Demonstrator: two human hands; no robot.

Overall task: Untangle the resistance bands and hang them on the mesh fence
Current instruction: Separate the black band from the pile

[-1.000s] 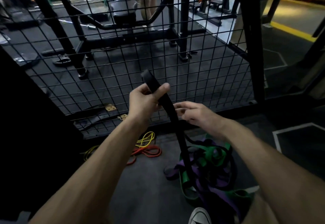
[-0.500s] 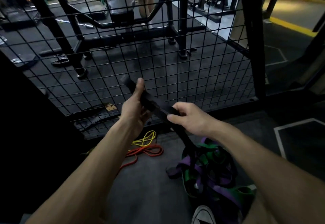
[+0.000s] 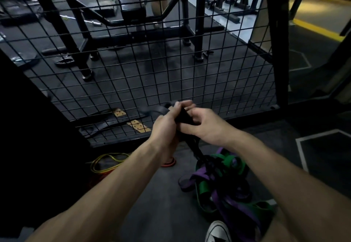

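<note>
A wide black resistance band (image 3: 194, 149) is gripped by both hands just in front of the black mesh fence (image 3: 144, 74). My left hand (image 3: 166, 125) and my right hand (image 3: 206, 125) are close together, fingers wrapped round the band's upper part. The band's end pokes out to the left of my left hand. Below my hands the band runs down into a tangled heap of green and purple bands (image 3: 224, 182) on the floor. Thin yellow bands (image 3: 106, 163) and a red band (image 3: 169, 163) lie on the floor to the left, partly hidden by my left forearm.
A thick black fence post (image 3: 277, 48) stands at the right. Behind the mesh are a black bench frame (image 3: 133, 13), a person's legs (image 3: 156, 0) and belts on the floor (image 3: 114, 120). My white-toed shoe (image 3: 218, 232) is at the bottom. A dark panel (image 3: 28, 118) fills the left.
My hands have come together and dropped lower, toward the bottom of the fence. The band's top end, raised a second ago, now lies low and points left.
</note>
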